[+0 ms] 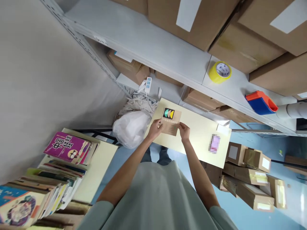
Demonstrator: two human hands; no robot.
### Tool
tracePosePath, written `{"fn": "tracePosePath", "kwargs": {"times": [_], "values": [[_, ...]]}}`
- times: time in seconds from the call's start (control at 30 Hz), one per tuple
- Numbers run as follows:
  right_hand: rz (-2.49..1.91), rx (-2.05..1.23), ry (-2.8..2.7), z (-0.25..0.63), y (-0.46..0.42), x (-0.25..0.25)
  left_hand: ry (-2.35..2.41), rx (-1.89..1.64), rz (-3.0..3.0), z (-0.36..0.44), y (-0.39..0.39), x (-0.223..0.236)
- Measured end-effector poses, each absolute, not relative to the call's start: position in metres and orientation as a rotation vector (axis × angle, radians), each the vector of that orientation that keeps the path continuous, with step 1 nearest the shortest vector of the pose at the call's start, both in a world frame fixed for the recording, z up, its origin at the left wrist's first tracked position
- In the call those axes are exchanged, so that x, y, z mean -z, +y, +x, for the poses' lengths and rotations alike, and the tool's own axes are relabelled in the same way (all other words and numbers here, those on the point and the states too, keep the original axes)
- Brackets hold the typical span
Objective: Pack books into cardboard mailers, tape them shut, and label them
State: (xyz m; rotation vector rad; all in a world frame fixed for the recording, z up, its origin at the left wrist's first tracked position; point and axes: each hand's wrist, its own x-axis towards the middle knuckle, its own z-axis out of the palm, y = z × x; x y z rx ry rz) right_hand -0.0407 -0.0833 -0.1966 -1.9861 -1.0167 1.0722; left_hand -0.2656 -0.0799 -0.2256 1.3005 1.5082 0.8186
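Plainly, a brown booklet (171, 122) is held between two hands near the middle of the frame.
The left hand (155, 128) pinches its left edge and the right hand (184, 130) its right edge, over the pale tabletop (199, 131); whether the booklet touches that surface, I cannot tell. As far as shown, the taking-up looks done: both grips are set, the printed side with its coloured emblem faces up, and the booklet appears unopened and not yet let go. A blurred purple item (214, 143) lies apart toward the tabletop's right end, and a white plastic bag (131, 129) sits left of centre.
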Motion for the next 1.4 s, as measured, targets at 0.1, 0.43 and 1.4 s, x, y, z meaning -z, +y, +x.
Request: {"fn": "tracePosePath", "kwargs": {"times": [0.1,0.43,1.4], "values": [[-2.046,-1.023,-0.975,-0.055,-0.08,0.197,1.52,-0.813,1.392,-0.28,-0.075,0.233],[-1.998,-1.214,-1.051,-0.145,-0.138,0.214,1.885,-0.455,1.303,-0.413,-0.08,0.302],[-1.728,-1.54,-1.058,-0.254,-0.074,0.154,1.193,-0.73,0.84,-0.514,-0.062,0.182]]}}
